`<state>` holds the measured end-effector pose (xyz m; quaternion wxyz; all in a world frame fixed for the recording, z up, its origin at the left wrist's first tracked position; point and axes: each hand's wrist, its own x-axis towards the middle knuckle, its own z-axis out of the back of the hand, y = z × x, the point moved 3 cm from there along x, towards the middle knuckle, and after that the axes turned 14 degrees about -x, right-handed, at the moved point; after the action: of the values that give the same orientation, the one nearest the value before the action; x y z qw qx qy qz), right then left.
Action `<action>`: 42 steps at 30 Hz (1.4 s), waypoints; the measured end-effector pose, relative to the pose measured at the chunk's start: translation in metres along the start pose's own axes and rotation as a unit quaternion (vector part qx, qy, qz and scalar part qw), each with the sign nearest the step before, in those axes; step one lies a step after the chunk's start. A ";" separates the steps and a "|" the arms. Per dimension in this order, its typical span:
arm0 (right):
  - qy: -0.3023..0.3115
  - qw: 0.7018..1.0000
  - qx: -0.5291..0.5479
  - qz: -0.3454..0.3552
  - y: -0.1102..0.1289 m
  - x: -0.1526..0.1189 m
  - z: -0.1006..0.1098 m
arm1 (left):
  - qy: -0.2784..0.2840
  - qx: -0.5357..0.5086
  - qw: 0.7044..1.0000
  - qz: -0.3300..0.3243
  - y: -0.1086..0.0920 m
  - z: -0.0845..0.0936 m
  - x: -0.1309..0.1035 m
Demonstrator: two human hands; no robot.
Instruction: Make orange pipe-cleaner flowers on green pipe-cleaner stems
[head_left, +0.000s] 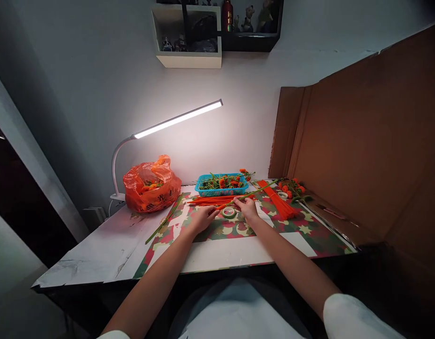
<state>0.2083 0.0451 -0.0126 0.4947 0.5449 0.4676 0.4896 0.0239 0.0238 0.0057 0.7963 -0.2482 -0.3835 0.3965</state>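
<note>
Between my two hands runs a long green stem (261, 189) that slants up to the right, with an orange piece (222, 206) at its lower left end. My left hand (204, 219) is closed on the orange end. My right hand (247, 209) pinches the green stem. Below the stem, between the hands, lies a roll of green tape (229, 213). Orange-red sticks (199, 201) lie just behind my left hand. A blue basket (222, 191) behind them holds orange flowers and green stems. To the right of my right hand is a fanned bundle of orange strips (279, 202).
An orange plastic bag (151, 188) with flowers stands at the left, beside a lit lamp (178, 118). Loose green stems (164, 221) lie before it. More orange flowers (290, 188) are at the right, near a tall cardboard sheet (365, 132). A patterned cover lies on the table (97, 254).
</note>
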 end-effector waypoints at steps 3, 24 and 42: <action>0.011 1.000 -0.006 0.001 -0.001 -0.004 -0.005 | 0.004 0.000 1.000 -0.001 -0.001 0.000 0.000; -0.023 1.000 0.012 0.001 0.008 -0.003 0.006 | -0.005 0.003 1.000 0.005 0.004 0.000 0.001; -0.040 0.997 0.061 -0.021 0.000 0.011 0.014 | -0.156 -0.318 0.923 0.148 0.032 0.015 0.010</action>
<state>0.2236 0.0550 -0.0120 0.4894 0.5831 0.4879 0.4272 0.0014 0.0509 -0.0037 0.5381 -0.4773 -0.5675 0.4006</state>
